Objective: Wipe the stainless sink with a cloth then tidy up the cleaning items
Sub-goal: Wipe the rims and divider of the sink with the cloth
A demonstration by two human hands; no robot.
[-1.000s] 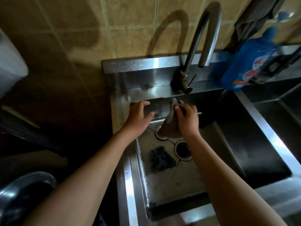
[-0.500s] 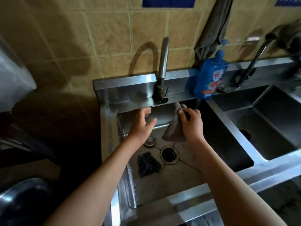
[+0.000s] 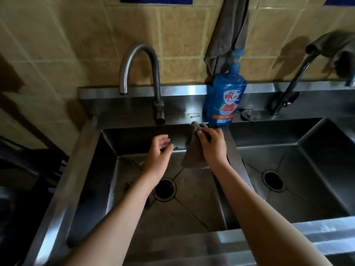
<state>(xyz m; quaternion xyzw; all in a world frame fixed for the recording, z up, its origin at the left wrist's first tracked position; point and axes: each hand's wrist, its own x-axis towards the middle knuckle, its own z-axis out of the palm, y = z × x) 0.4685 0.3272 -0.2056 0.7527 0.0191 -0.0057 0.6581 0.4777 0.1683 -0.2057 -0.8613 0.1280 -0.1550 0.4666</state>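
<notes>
My right hand (image 3: 212, 145) grips a grey-brown cloth (image 3: 193, 154) that hangs down over the back right corner of the left stainless sink basin (image 3: 107, 156). Its top end reaches the back ledge beside a blue detergent bottle (image 3: 225, 96). My left hand (image 3: 159, 152) hovers just left of the cloth above the basin, fingers apart and curled, holding nothing. The basin's round drain (image 3: 164, 189) lies below my left forearm. The dark scouring pad seen earlier is hidden by that forearm.
A curved steel faucet (image 3: 142, 77) rises behind the left basin. A second basin (image 3: 299, 169) with its own drain and faucet (image 3: 292, 79) lies to the right. A grey rag (image 3: 228, 31) hangs on the tiled wall above the bottle; another drapes the right faucet.
The view has lifted and pulled back, now showing both basins. My hands stay close together at the back of the left basin, the right one still gripping the cloth.
</notes>
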